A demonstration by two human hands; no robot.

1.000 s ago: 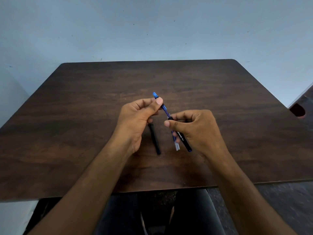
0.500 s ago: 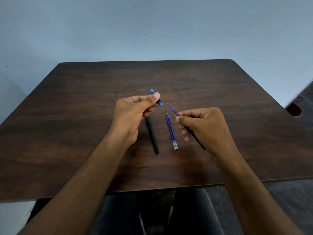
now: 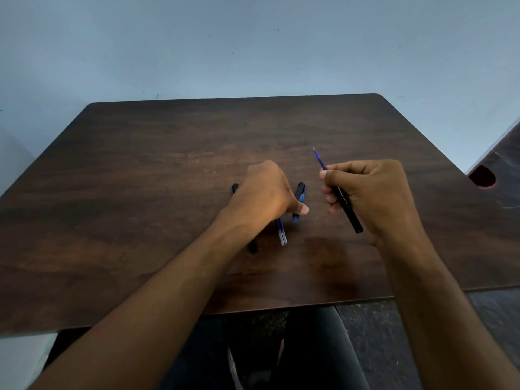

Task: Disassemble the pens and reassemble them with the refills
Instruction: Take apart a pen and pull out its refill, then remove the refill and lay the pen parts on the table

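Note:
My right hand [image 3: 371, 198] is closed around a black pen barrel [image 3: 346, 211], held above the table. A blue refill [image 3: 320, 159] sticks out of the barrel's top end and points up and away. My left hand [image 3: 264, 192] is down on the table with its fingers curled under. Its thumb lies across a short black-and-blue pen piece [image 3: 300, 196] that rests on the wood. Two spare blue refills [image 3: 282, 237] poke out from under that hand. A second black pen lies under the left wrist, with only its far end [image 3: 235, 188] and near end [image 3: 252, 249] showing.
The dark wooden table [image 3: 140, 220] runs to a near edge just above my lap. A second dark surface with a red-rimmed hole [image 3: 482, 177] stands at the right. A pale blue wall rises behind.
My left hand dropped to the table and shifted right with the black-and-blue piece, now covering the spare refills. My right hand moved right with the barrel and its refill.

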